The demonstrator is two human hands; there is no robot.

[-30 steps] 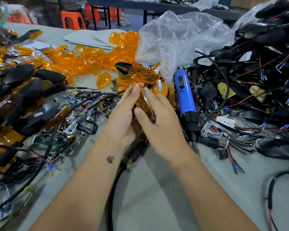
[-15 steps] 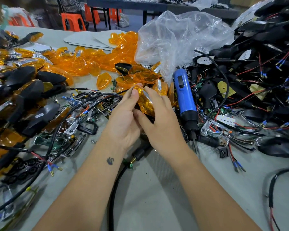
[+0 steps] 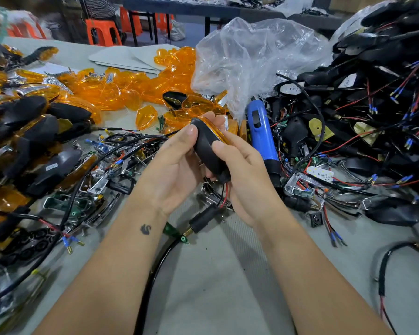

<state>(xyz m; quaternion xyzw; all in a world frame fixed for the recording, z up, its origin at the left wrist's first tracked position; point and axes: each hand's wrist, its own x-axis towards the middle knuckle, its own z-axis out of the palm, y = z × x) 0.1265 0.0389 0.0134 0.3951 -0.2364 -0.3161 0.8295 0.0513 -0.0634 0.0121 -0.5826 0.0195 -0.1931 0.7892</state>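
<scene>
**A:** How are the arms set?

**B:** Both forearms come up from 6 o'clock, bare, and meet over the grey table (image 3: 215, 293). The left hand (image 3: 177, 165) has its palm turned inward and its thumb laid up along the lamp. The right hand (image 3: 247, 180) faces it, wrist bent a little.

**A:** What is the lamp made of?

**B:** The turn-signal lamp (image 3: 206, 148) has a smooth, matt black shell, rounded like a pebble. A glossy amber lens edges its far side. Thin red and black wires (image 3: 224, 198) hang from its lower end.

**A:** And the fingers?

**B:** Both hands grip it. The left thumb presses the shell's upper end at 11 o'clock, with the fingers curled behind. The right thumb lies on the shell's middle, and the fingers wrap round the lens side. The lamp stands nearly upright between the two palms, off the table.

**A:** Around them?

**B:** A blue plastic screwdriver (image 3: 261, 131) lies just beside the right hand at 2 o'clock. A crinkled clear bag (image 3: 252, 59) sits at 12 o'clock. Loose amber lenses (image 3: 121, 93) are heaped at 10 o'clock.
</scene>
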